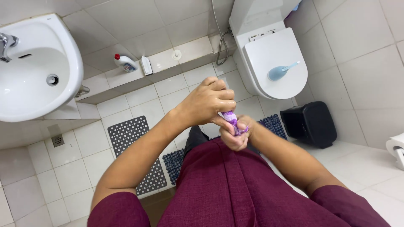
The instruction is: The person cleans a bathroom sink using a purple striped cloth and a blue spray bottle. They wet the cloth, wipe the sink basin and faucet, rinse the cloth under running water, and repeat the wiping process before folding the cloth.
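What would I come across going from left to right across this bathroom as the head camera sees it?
White sink → floor drain → red-capped cleaner bottle → white brush → left hand → purple cloth wrung with the right hand → blue brush on the toilet lid → black bin → toilet paper roll.

tiled bathroom: sink (38,63), toilet (273,59)

small purple-and-white patterned cloth (231,119), bunched and twisted, squeezed between both hands above the lap
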